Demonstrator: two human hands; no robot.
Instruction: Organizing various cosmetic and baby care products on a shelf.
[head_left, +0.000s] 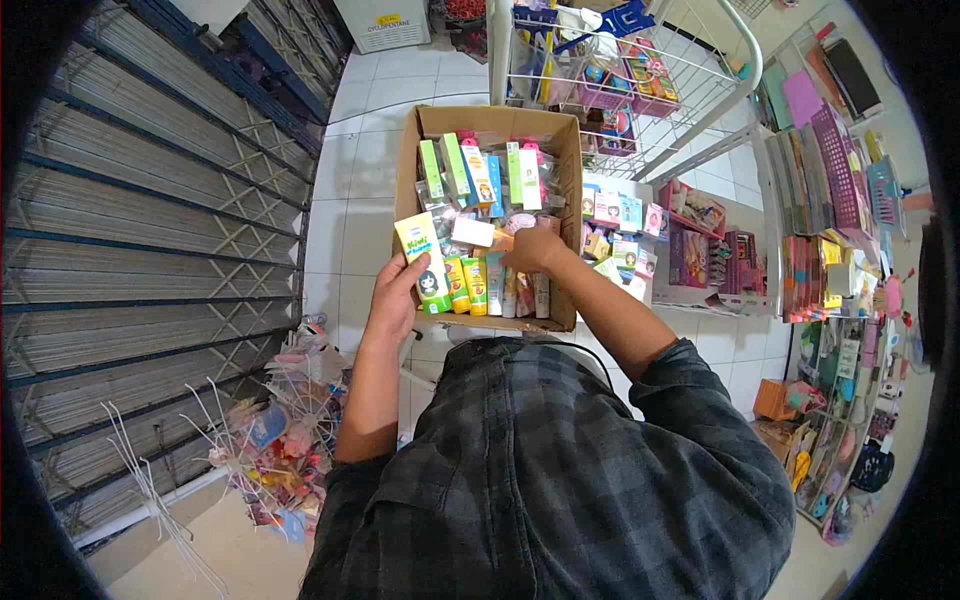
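Note:
My left hand (396, 289) grips a green and white squeeze tube (424, 262) with a cartoon girl on it, at the near left corner of an open cardboard box (488, 115). My right hand (534, 249) reaches into the box's right half, fingers curled at an orange-ended item (502, 240); its fingertips are partly hidden, so its hold is unclear. Just left of them lies a small white carton (472, 232). Yellow and green tubes (475, 285) stand along the box's near side. Slim green and white cartons (454, 166) fill the far side, over clear plastic wrapping.
To the box's right, small cosmetic cartons (628, 214) lie on a white surface. Beyond are a white wire rack (600, 79) and purple baskets (688, 257). A folding metal gate (165, 225) spans the left, with a wire rack of bagged goods (285, 442) near it.

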